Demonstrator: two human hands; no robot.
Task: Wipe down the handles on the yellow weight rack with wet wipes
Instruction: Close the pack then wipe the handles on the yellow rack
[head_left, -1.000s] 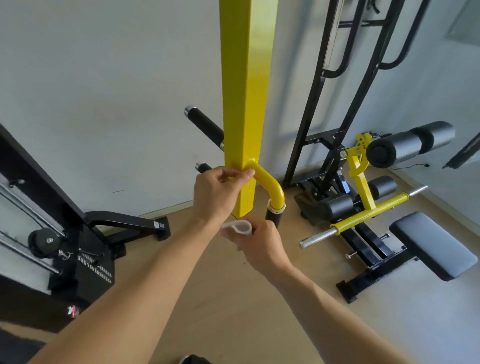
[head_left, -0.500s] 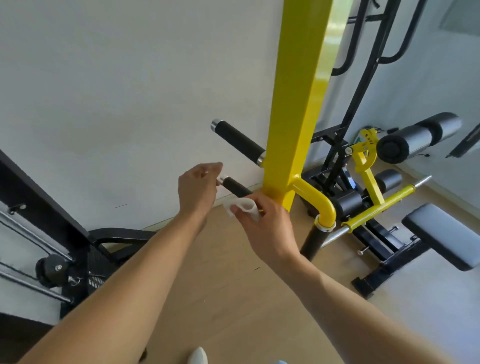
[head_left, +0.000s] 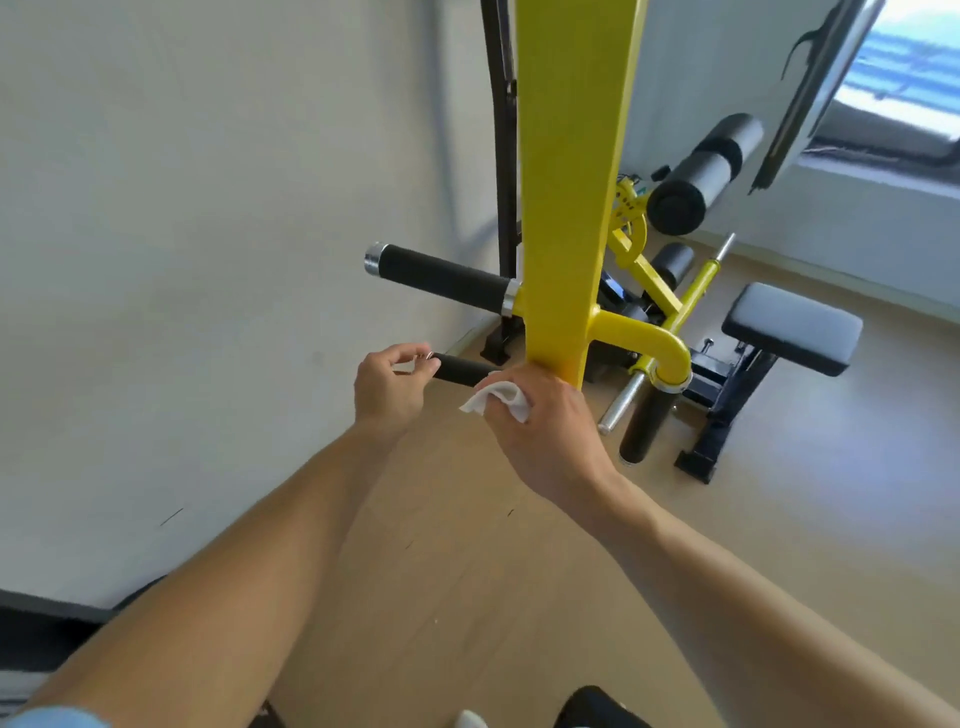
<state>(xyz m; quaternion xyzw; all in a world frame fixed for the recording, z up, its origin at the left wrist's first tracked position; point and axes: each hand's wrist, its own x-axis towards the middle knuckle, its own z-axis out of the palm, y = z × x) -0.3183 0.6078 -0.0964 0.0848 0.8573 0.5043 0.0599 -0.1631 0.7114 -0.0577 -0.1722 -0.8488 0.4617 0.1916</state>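
Note:
The yellow weight rack post (head_left: 569, 171) rises through the middle of the view. A long black handle (head_left: 441, 275) sticks out to its left; a shorter black handle (head_left: 462, 370) lies below it. My left hand (head_left: 392, 387) pinches the metal tip of the shorter handle. My right hand (head_left: 545, 421) holds a crumpled white wet wipe (head_left: 498, 397) at the inner end of that handle, against the foot of the post. A curved yellow arm (head_left: 649, 340) on the right ends in a black grip (head_left: 641, 431) that points down.
A white wall (head_left: 208, 260) stands close on the left. A black and yellow bench machine (head_left: 789, 327) with roller pads sits on the wooden floor to the right, its chrome bar (head_left: 621, 402) pointing toward the post. A window is at upper right.
The view has swung left around the post. My left hand left the curved yellow arm and moved to the short handle's tip; my right hand brought the wipe up to that handle.

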